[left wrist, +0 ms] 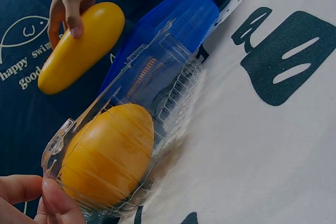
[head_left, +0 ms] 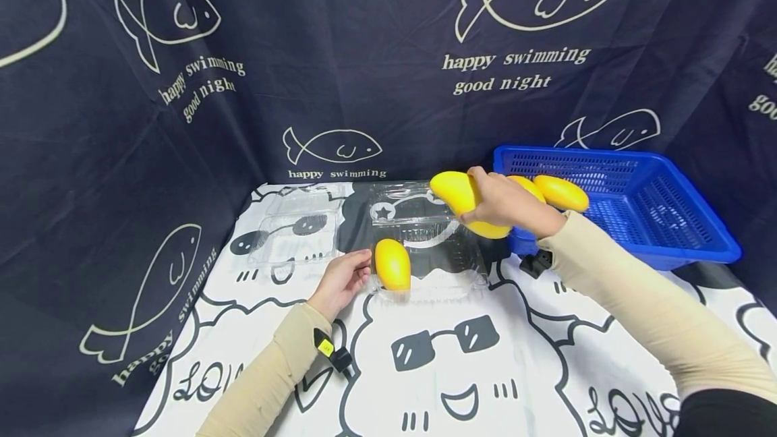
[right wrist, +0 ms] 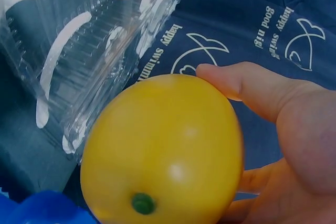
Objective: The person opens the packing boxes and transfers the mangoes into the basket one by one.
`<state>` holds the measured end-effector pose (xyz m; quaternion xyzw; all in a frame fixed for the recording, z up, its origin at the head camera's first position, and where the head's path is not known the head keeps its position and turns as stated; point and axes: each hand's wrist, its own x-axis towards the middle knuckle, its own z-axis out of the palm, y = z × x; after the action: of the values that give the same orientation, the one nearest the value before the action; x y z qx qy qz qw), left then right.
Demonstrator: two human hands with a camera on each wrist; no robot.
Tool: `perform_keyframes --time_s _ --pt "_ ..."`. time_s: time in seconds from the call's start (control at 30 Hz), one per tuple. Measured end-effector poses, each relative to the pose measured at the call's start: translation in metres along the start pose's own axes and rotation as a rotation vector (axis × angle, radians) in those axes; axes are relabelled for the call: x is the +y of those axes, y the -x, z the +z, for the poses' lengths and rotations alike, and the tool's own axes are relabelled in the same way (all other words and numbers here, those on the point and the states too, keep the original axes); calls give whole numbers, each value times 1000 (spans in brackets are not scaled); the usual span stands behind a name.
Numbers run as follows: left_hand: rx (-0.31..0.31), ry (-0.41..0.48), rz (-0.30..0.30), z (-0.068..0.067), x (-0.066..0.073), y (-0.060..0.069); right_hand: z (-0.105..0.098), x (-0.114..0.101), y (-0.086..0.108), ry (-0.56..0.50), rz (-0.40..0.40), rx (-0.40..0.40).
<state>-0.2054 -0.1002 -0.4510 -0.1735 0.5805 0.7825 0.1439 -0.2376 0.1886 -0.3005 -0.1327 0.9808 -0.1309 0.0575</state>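
My right hand (head_left: 510, 204) grips a yellow mango (head_left: 454, 193) in the air, above the right side of a clear plastic clamshell box (head_left: 446, 272). A small green stem end shows on this mango (right wrist: 163, 140) in the right wrist view. Inside the box, at its left end, lies another mango (head_left: 392, 266). My left hand (head_left: 342, 282) is at the box's left edge; in the left wrist view its thumb and fingers (left wrist: 60, 200) pinch the plastic rim. The box's lid is folded back towards the rear.
On the right stands a blue slotted basket (head_left: 698, 221), with mangoes (head_left: 561, 193) at its left end, one partly hidden behind my right hand. A second clear clamshell box (head_left: 297, 238) lies open on the left. Dark fish-print cloth (head_left: 364, 86) hangs behind the white patterned tablecloth (head_left: 516, 342).
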Motion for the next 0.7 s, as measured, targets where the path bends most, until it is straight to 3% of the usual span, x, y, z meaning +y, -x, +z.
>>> perform_keyframes --time_s 0.7 --pt "-11 -10 -14 -1 2 0 -18 33 -3 -47 91 45"
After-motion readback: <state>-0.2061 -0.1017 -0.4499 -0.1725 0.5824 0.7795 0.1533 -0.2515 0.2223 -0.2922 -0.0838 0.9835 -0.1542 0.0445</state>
